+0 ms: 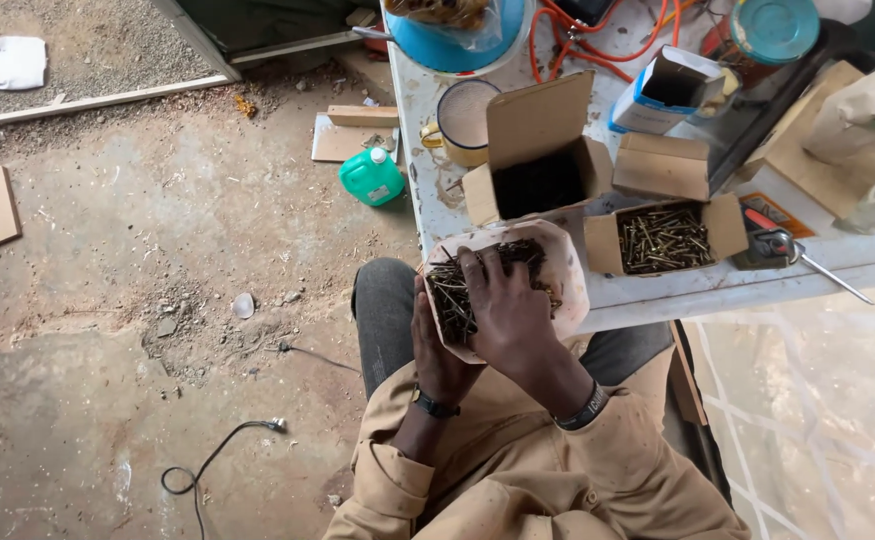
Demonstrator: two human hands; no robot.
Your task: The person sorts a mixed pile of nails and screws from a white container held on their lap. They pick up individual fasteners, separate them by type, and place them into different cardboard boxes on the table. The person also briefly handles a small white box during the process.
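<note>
At the counter's (pixel 657 290) near edge, the left hand (pixel 437 350) cradles a screw-filled tray (pixel 567 275), steadying it; the right hand (pixel 507 310) lies spread, fingers apart, on the screws (pixel 457 290).

A worn white tabletop (pixel 757 282) carries three open cardboard boxes (pixel 542 165), two showing screws (pixel 662 238), plus a mug (pixel 464 120), blue bowl (pixel 452 45), orange cable (pixel 597 35) and pliers (pixel 782 245).

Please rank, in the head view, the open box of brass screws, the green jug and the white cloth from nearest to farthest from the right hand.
From the right hand:
1. Open box of brass screws, on the table, right.
2. Green jug, on the floor, left.
3. White cloth, far top-left corner.
</note>
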